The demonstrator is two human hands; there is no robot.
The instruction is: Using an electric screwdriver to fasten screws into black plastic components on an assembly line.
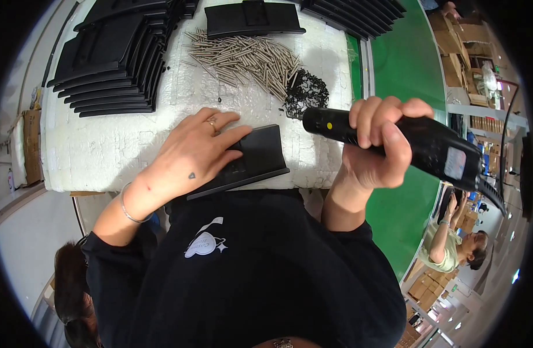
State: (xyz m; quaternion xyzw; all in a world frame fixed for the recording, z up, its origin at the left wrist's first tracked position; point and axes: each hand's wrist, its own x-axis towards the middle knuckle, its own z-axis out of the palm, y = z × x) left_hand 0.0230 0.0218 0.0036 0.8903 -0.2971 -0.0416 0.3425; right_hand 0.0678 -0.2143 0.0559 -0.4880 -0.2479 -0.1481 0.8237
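My left hand lies across a black plastic panel at the near edge of the white foam-covered surface. Its fingers are spread and its fingertips rest over the panel, partly hiding it. A black corded electric screwdriver is gripped in my right hand. The tool is tilted, its front end pointing left above the surface, apart from the panel. Beyond that end sits a heap of small black screws. Beside them spreads a larger pile of thin silver metal pins.
Stacks of similar black panels stand at the far left and far right. Another panel lies behind the pins. Right of the surface runs a green tabletop. Another person works at the right; someone's dark hair shows lower left.
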